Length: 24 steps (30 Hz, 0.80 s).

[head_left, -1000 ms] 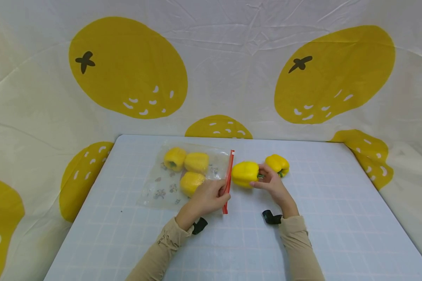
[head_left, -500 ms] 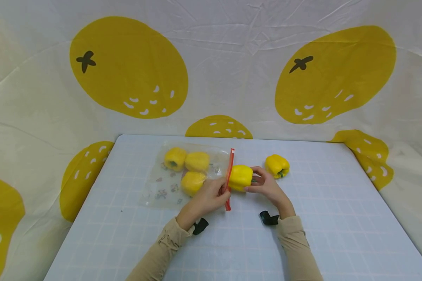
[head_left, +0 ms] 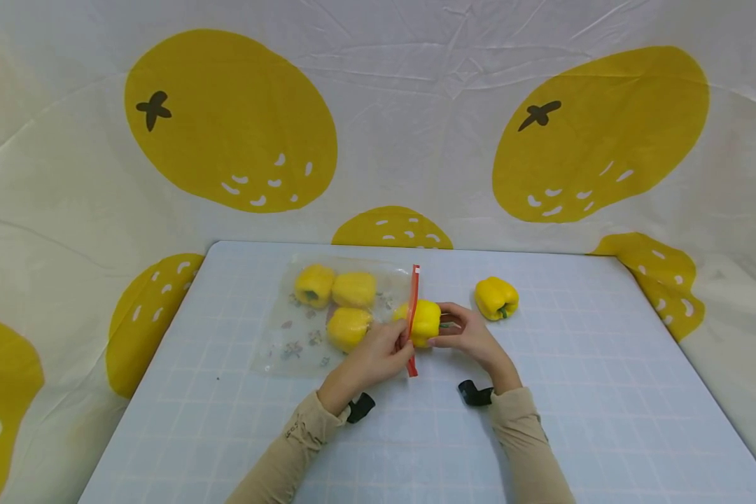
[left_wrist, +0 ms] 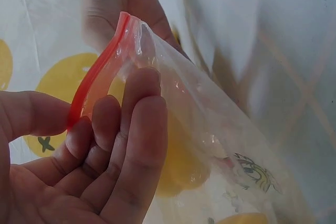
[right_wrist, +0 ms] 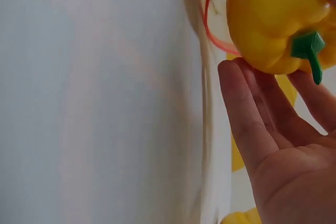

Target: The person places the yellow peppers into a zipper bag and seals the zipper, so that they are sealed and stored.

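Note:
My left hand [head_left: 374, 350] pinches the red zip edge [head_left: 414, 280] of a clear printed zip bag [head_left: 302, 325] between thumb and forefinger. In the left wrist view the bag's mouth gapes beside the curled fingers. Three yellow bell peppers lie inside, the nearest bell pepper [head_left: 346, 329] just beyond that hand. My right hand [head_left: 475, 341] holds another yellow bell pepper [right_wrist: 278, 19] by its stem end, thumb on one side and fingers on the other. Its far end is inside the bag's mouth, seen through the plastic; the green stem points to the right.
One more yellow bell pepper [head_left: 496, 298] lies on the table to the right, behind the right hand. A white table [head_left: 227, 434] with a faint grid carries everything. Behind it hangs a white cloth [head_left: 409, 140] printed with yellow fruit. Black pieces sit at both wrists.
My right hand has moved left with the bell pepper, which has gone from beside the zip edge to partly inside the bag. The left hand has kept its pinch almost in place.

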Available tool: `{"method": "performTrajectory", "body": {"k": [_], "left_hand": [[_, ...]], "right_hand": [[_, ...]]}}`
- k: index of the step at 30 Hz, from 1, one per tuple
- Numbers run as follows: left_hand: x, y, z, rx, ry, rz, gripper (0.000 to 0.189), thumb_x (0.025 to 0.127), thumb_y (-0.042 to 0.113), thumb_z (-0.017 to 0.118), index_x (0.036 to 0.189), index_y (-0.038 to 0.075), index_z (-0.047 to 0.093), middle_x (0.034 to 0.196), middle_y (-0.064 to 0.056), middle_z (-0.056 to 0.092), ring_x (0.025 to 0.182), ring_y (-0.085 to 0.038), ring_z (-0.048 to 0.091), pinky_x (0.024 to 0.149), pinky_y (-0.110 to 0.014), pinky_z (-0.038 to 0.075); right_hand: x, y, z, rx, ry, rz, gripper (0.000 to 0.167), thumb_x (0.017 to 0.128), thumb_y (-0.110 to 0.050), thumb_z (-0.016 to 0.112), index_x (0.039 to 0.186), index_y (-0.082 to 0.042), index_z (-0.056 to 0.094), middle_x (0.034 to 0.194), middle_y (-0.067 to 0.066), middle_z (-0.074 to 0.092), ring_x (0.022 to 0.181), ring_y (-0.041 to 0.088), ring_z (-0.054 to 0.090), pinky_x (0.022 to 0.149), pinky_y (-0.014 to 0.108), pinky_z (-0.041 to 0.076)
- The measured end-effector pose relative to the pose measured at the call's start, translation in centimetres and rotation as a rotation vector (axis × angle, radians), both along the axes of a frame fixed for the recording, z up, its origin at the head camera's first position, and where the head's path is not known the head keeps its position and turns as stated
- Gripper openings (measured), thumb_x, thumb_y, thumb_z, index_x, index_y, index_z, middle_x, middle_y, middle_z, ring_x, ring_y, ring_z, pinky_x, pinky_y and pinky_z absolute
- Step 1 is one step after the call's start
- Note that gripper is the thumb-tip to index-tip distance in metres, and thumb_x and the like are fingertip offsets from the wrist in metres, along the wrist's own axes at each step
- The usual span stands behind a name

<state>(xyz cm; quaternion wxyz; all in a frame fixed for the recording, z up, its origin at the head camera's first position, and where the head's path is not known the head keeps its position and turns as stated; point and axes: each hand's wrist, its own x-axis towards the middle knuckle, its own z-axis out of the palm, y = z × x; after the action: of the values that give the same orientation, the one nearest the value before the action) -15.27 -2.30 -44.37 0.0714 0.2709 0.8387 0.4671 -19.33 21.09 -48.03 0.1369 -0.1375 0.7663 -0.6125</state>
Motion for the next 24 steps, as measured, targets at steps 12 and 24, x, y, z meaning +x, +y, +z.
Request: {"method": "performTrajectory", "body": {"k": [12,24], "left_hand": [[0.3,0.0,0.4,-0.03,-0.045,-0.01,0.013,0.096,0.009,0.057,0.085,0.009,0.052,0.063,0.002,0.049,0.05,-0.01,0.045,0.049,-0.02,0.038],[1.1,0.7,0.8,-0.06,-0.214,0.037,0.009,0.099,0.016,0.056,0.093,0.013,0.05,0.062,0.0,0.052,0.049,-0.015,0.05,0.047,-0.02,0.037]], "right_hand": [[0.0,-0.8,-0.1,0.1,0.018,0.004,0.061,0.079,-0.011,0.082,0.134,-0.006,0.057,0.129,0.012,0.059,0.105,0.031,0.058,0.084,0.031,0.053],[0.1,-1.6,-0.5,0.065,0.03,0.103,0.06,0.08,-0.008,0.08,0.135,-0.003,0.055,0.127,0.014,0.06,0.1,0.034,0.059,0.079,0.03,0.054]]}}
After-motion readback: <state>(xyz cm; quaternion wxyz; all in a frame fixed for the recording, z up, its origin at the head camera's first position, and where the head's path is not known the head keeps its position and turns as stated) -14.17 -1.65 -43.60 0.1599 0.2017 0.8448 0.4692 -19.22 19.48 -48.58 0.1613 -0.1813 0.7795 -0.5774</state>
